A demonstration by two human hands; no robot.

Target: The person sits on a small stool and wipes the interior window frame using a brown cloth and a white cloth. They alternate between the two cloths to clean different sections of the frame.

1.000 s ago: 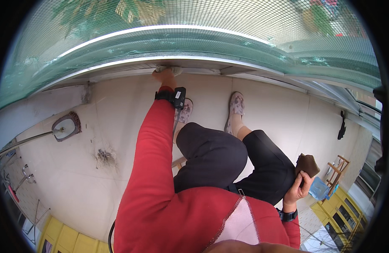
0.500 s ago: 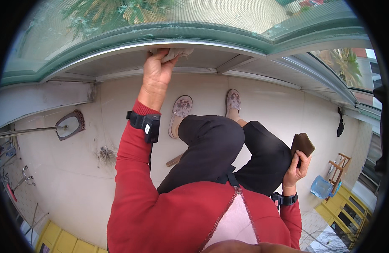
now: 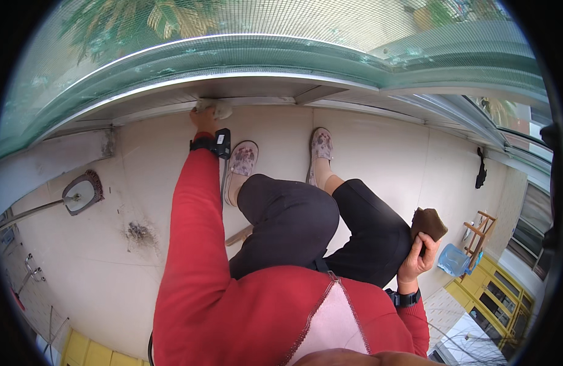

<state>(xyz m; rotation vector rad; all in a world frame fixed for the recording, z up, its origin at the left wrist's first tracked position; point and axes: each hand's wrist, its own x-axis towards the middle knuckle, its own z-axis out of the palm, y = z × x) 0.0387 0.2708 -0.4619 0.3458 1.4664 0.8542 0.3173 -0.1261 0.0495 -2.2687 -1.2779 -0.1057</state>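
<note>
A pale, crumpled cloth [image 3: 221, 110] is gripped in my left hand [image 3: 203, 118], low against the bottom rail [image 3: 261, 101] of the window frame near the floor. Its fingers are partly hidden by the cloth and the back of the hand. On the other side, my right hand [image 3: 419, 259] is beside my right knee and pinches a brown folded cloth [image 3: 429, 224] upright between thumb and fingers. Above the left hand runs the white edge of the frame [image 3: 233, 77], with green-tinted glass and mesh over it.
A mop [image 3: 81, 193] lies at the left near a dark patch of debris [image 3: 140, 233] on the tiled floor [image 3: 379, 152]. At the right stand a wooden stool [image 3: 483, 236] and a blue clear container [image 3: 455, 259]. A dark object [image 3: 480, 168] lies by the right wall. Yellow cabinets [image 3: 489, 287] are behind.
My left hand has gone down with the pale cloth from the frame's upper edge to the bottom rail. My right hand still holds the brown cloth. The whole view has shifted slightly.
</note>
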